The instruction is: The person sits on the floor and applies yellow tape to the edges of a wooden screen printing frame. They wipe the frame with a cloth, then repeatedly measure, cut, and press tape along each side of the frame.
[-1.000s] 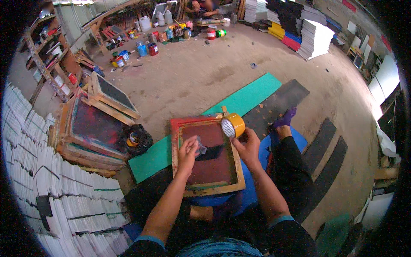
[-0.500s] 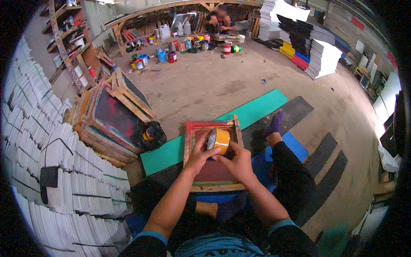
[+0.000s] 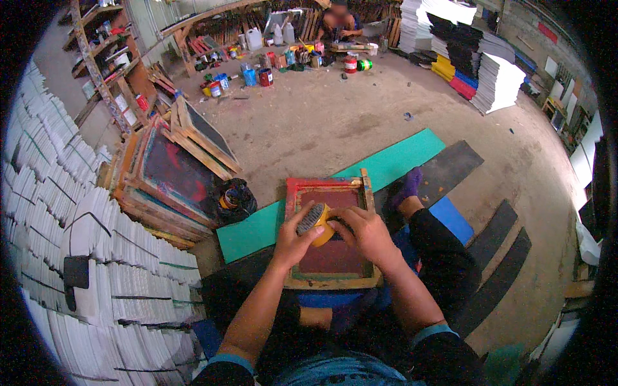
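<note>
My left hand point(image 3: 291, 243) is wrapped round a roll of yellow-brown tape point(image 3: 321, 235), thumb below and fingers on the far side. The roll is tilted, with the grey, patterned inside of its core facing up and left. My right hand point(image 3: 370, 235) is closed at the roll's right side, fingers bent and thumb tip against the tape. Beneath both hands lies a wooden screen-printing frame point(image 3: 335, 282) with a dark red mesh and red paint along its far edge. It rests by my legs, partly over blue material.
Green point(image 3: 393, 152) and black strips point(image 3: 457, 164) lie under and beside the frame. More screen frames point(image 3: 161, 174) lean at the left, near a black bag point(image 3: 239, 204). White sheet stacks point(image 3: 138, 289) rise at the left. Paint cans point(image 3: 266, 77) and a seated person point(image 3: 340, 29) are farther off.
The roll has tipped, so its core opening now faces more upward, and it sits slightly lower. My right hand has moved over its right side. The whole view has shifted slightly.
</note>
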{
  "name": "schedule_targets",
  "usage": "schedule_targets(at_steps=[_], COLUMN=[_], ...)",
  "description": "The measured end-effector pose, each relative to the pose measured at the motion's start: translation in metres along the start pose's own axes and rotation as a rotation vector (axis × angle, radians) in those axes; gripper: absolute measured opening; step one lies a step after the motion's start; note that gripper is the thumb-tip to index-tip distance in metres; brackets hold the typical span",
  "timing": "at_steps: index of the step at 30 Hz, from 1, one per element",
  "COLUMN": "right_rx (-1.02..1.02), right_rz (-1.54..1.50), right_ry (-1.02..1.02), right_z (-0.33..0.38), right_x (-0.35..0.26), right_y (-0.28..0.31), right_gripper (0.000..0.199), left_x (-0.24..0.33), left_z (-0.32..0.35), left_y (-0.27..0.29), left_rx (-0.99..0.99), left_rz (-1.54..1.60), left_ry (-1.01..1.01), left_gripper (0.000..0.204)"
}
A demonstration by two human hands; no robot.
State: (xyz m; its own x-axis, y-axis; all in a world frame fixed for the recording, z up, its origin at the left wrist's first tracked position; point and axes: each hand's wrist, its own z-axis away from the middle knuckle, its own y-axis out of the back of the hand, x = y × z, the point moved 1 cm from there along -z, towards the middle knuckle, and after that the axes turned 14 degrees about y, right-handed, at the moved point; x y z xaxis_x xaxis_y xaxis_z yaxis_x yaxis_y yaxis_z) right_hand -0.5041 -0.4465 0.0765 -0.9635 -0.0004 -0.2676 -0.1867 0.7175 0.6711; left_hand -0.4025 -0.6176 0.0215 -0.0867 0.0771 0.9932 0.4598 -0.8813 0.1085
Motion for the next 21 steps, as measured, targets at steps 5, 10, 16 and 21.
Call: schedule_targets(at_steps=[5, 10, 16, 21], right_rx=[0.034, 0.122, 0.171, 0.194], right_rz=[-0.057, 0.051, 0.119, 0.115], right_ry=[-0.077, -0.201, -0.468, -0.403], right_z=[0.003, 0.045, 0.094, 0.095], right_x=[-0.001, 0.005, -0.008, -0.003], right_y=[-0.012, 0.007, 0.047, 0.052], right_gripper=[0.021, 0.021, 0.016, 0.015], left_x=[-0.011, -0.014, 0.007, 0.004], left_z=[-0.008, -0.022, -0.019, -0.014], left_y=[0.006, -0.037, -0.092, -0.095], left_rx=[-0.032, -0.170, -0.312, -0.243], left_rz=[-0.064, -0.133, -0.290, -0.341], left_ry=[0.028, -0.088, -0.209, -0.232], left_gripper=[0.067, 0.067, 0.070, 0.072])
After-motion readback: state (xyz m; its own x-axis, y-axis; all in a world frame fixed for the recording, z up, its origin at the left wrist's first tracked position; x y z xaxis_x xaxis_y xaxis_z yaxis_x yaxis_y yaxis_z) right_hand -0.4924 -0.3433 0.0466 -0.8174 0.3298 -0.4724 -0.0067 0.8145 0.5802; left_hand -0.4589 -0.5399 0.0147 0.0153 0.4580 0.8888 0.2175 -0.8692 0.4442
